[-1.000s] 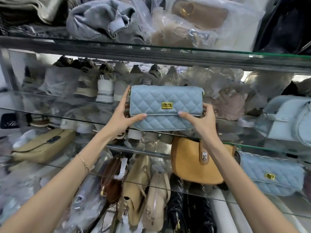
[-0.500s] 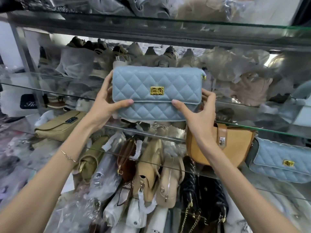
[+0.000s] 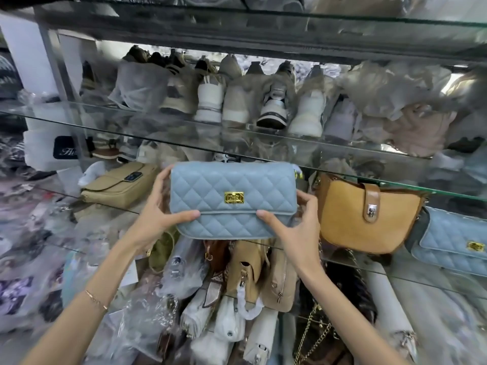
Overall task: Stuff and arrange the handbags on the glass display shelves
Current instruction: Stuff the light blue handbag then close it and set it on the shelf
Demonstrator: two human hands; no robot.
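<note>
I hold a light blue quilted handbag (image 3: 233, 198) with a gold clasp upright in front of the glass shelves. My left hand (image 3: 158, 209) grips its left end, thumb across the front. My right hand (image 3: 295, 222) grips its right end, thumb on the lower front. The bag sits level with a glass shelf (image 3: 395, 270) that carries a tan saddle bag (image 3: 366, 217) and a second blue quilted bag (image 3: 453, 241) to the right. A beige flap bag (image 3: 118, 185) lies on the shelf to the left.
The shelf above (image 3: 158, 130) bears a row of sneakers (image 3: 274, 106) and plastic-wrapped items. Below, several bags (image 3: 253, 275) in tan, brown and white stand packed together, with a black chain bag (image 3: 340, 299) beside them. Wrapped goods crowd the left side.
The blue bag has come down in the view from the sneaker shelf level to the level of the tan bag. The camera has tilted, showing more of the upper shelf.
</note>
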